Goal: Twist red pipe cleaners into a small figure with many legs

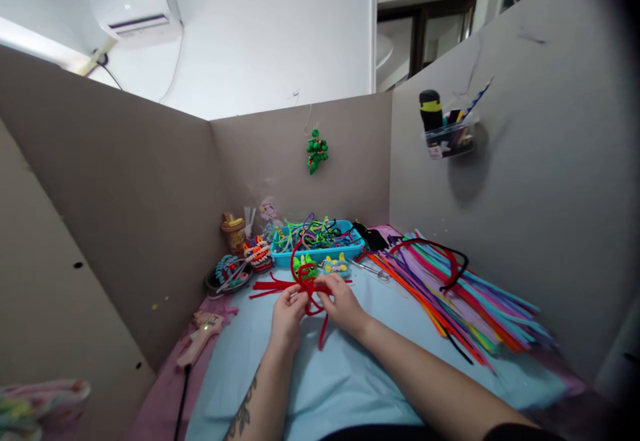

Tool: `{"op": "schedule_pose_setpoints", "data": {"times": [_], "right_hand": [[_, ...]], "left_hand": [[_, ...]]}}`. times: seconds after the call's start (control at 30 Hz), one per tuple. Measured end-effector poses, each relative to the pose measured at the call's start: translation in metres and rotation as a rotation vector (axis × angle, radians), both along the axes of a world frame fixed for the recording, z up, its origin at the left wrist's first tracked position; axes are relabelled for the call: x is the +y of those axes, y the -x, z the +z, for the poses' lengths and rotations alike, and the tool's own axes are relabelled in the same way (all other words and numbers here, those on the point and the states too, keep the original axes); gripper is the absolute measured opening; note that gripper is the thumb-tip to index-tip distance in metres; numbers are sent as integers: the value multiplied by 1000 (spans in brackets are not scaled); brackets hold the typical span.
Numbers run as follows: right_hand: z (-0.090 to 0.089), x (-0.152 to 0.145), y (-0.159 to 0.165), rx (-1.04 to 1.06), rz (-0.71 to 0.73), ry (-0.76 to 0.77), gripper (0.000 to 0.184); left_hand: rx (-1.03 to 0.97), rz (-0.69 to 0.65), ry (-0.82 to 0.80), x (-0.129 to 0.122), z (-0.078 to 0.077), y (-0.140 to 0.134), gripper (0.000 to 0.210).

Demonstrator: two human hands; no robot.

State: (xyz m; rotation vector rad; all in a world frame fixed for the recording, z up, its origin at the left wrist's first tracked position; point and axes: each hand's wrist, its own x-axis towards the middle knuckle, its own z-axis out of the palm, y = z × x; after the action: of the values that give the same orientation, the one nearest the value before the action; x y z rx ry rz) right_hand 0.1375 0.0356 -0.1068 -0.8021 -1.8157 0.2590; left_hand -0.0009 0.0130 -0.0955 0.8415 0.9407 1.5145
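Note:
My left hand and my right hand meet over the middle of the table, fingers closed on a red pipe cleaner. It bends into loops above and below my fingertips, and one end hangs down toward me. Several more red pipe cleaners lie flat behind my hands, sticking out to the left. Just beyond them sit a green pipe-cleaner figure and a blue and yellow one. My fingers partly hide where the red strands cross.
A blue tray of tangled pipe cleaners stands at the back. Long colored pipe cleaners spread at right, near scissors. At left are a dark bowl, an orange-white figure and a corded pink glue gun. Grey panels enclose the table.

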Motion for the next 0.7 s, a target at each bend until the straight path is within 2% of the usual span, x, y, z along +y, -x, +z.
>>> {"op": "schedule_pose_setpoints", "data": {"times": [0.13, 0.27, 0.37, 0.47, 0.7], "right_hand": [[4, -4, 1, -10, 25, 4, 24], [13, -3, -5, 94, -72, -55, 17], [13, 1, -9, 153, -114, 24, 10], [9, 4, -8, 137, -78, 114, 10], [3, 2, -2, 108, -103, 52, 8]], "left_hand": [[17, 49, -84, 2, -3, 1, 40], [-61, 62, -71, 3, -3, 4, 38], [-145, 71, -58, 5, -2, 6, 38], [-158, 90, -66, 6, -3, 7, 36], [-144, -15, -66, 2, -1, 4, 35]]}}
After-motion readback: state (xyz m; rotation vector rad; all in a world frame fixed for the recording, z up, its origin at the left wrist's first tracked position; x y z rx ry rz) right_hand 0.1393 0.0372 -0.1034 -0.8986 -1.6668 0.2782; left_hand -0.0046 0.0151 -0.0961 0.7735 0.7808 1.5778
